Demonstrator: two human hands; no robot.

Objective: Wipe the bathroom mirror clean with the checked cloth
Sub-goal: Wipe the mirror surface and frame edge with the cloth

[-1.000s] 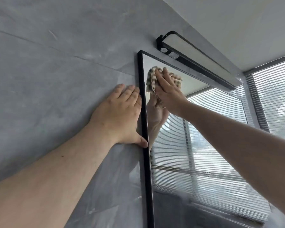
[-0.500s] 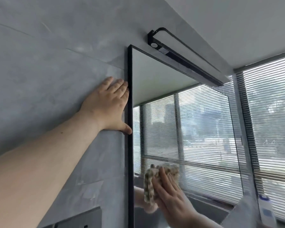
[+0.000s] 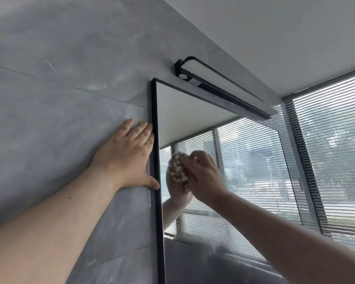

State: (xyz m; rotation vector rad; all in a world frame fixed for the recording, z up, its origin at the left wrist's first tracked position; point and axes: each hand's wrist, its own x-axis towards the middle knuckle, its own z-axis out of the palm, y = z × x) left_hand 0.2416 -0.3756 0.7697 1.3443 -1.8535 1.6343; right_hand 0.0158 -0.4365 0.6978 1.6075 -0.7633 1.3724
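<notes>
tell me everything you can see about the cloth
The cloth is a small wad of soft-looking fabric, checked in cream and brown. It is bunched up, not spread flat, and pressed against the mirror glass close to its left frame edge. The right hand grips it with curled fingers and covers its right part, so only the left side shows, slightly blurred.

A grey marbled tile wall [image 3: 59, 119] lies under the left hand [image 3: 124, 158]. Above the right hand [image 3: 203, 177], a long black bar lamp with a white diffuser [image 3: 219, 87] juts from it, beneath a plain white ceiling [image 3: 275, 27]. Right of that hand hang grey horizontal window blinds [image 3: 336, 150].
</notes>
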